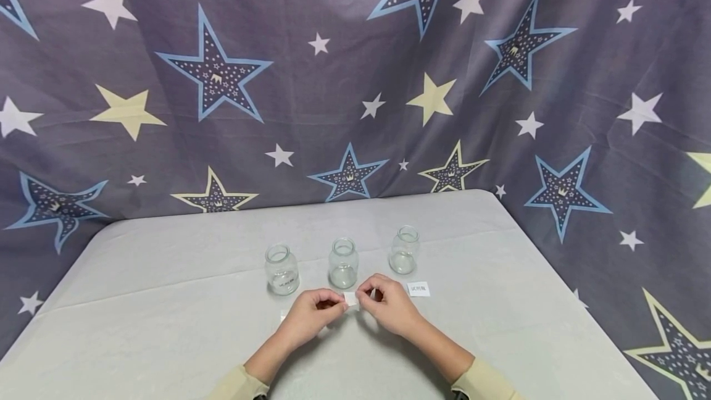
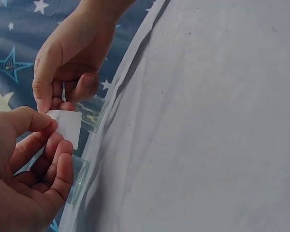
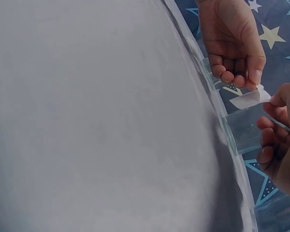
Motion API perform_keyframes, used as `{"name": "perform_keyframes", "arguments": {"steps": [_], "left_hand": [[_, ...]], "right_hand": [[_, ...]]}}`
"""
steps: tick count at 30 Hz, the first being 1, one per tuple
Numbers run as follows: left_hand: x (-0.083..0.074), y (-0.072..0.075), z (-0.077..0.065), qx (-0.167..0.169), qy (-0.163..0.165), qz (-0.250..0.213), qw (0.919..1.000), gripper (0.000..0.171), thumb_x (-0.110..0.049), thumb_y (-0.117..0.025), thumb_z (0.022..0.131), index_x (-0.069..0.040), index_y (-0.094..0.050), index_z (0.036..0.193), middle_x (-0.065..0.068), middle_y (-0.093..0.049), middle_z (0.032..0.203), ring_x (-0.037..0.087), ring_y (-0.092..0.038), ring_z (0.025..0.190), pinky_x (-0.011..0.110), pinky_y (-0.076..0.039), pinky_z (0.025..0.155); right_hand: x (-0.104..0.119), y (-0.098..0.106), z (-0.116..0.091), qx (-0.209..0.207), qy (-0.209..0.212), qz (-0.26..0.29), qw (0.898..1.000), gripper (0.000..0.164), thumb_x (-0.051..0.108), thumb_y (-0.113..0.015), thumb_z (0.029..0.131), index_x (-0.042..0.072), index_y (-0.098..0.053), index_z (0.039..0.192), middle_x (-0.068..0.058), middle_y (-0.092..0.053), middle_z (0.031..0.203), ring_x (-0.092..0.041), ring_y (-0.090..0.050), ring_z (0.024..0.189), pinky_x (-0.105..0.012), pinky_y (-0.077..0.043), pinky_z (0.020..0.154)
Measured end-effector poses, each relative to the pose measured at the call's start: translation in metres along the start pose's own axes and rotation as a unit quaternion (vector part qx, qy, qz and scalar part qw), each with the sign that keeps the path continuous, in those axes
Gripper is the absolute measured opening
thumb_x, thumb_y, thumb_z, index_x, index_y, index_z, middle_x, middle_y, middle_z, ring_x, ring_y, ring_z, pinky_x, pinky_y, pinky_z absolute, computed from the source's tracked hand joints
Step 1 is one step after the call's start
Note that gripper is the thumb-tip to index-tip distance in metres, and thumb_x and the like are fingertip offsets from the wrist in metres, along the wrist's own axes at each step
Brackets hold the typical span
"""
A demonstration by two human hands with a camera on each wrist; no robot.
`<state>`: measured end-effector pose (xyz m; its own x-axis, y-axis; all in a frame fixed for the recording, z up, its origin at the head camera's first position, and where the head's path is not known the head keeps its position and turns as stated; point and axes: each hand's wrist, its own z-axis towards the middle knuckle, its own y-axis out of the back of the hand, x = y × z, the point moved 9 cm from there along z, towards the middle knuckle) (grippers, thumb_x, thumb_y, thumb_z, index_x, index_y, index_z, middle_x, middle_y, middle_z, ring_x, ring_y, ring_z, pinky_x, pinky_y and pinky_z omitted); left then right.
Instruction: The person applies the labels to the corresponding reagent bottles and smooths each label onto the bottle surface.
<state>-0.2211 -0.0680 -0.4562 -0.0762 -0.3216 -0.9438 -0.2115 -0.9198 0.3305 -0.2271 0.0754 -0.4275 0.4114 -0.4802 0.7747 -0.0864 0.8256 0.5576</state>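
Note:
A small white paper label (image 1: 350,299) is stretched between both hands, in front of the middle glass jar (image 1: 343,267). My left hand (image 1: 313,313) pinches its left edge between thumb and forefinger. At the opposite edge, my right hand (image 1: 389,305) pinches it the same way. The left wrist view has the label (image 2: 69,129) with a blank face, and the right wrist view shows the paper (image 3: 249,99) bent near one corner. Just behind the fingers, the middle jar stands upright without a lid.
An open glass jar (image 1: 281,271) with printed characters low on it stands at the left. Another open jar (image 1: 404,253) stands at the right. In front of that one lies a white label (image 1: 419,289) with printed characters. A white scrap (image 1: 284,313) shows beside the left hand.

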Motion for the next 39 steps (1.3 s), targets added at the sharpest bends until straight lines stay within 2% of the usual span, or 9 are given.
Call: {"name": "perform_keyframes", "arguments": {"steps": [13, 39], "left_hand": [[0.0, -0.002, 0.001, 0.008, -0.007, 0.015, 0.9998, 0.012, -0.013, -0.07, 0.08, -0.002, -0.07, 0.084, 0.006, -0.065, 0.072, 0.001, -0.049, 0.057, 0.017, -0.042, 0.052], [0.001, -0.005, -0.002, 0.01, 0.006, 0.021, 0.9997, 0.013, -0.017, -0.069, 0.081, -0.004, -0.068, 0.084, 0.0, -0.057, 0.065, 0.002, -0.048, 0.053, 0.017, -0.039, 0.051]], "right_hand": [[-0.014, 0.009, 0.002, -0.02, -0.047, 0.03, 0.998, 0.007, 0.009, -0.064, 0.084, 0.012, -0.067, 0.078, 0.002, -0.061, 0.073, -0.001, -0.044, 0.058, -0.016, -0.037, 0.054], [-0.026, 0.026, 0.001, -0.063, -0.086, 0.046, 0.993, 0.007, 0.01, -0.065, 0.083, 0.012, -0.067, 0.077, 0.004, -0.057, 0.067, -0.003, -0.044, 0.057, -0.017, -0.036, 0.056]]}}
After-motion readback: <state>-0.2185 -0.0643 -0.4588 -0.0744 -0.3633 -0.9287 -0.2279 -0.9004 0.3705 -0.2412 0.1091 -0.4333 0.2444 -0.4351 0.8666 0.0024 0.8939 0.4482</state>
